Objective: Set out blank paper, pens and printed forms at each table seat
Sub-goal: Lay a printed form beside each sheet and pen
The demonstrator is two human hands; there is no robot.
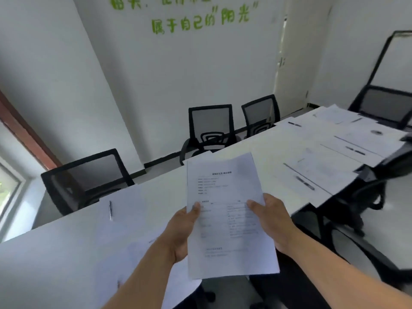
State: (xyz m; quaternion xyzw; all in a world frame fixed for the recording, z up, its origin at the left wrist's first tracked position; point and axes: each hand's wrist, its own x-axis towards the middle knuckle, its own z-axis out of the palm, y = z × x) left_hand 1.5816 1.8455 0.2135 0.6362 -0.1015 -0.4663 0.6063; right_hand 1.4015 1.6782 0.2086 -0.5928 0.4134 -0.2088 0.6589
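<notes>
Printed form [227, 217] held above the near edge of the worktop [66, 259], left hand [181, 233] at its left margin, right hand [270, 221] at its right margin. On the worktop, left of the form: a paper sheet [133, 210] with a pen [110, 210] lying on it. Right of the form, farther along the worktop: overlapping sheets [321, 172] carrying a second pen [305, 182]. Behind the worktop's far edge: three office chairs [210, 128] before the wall [178, 70].
</notes>
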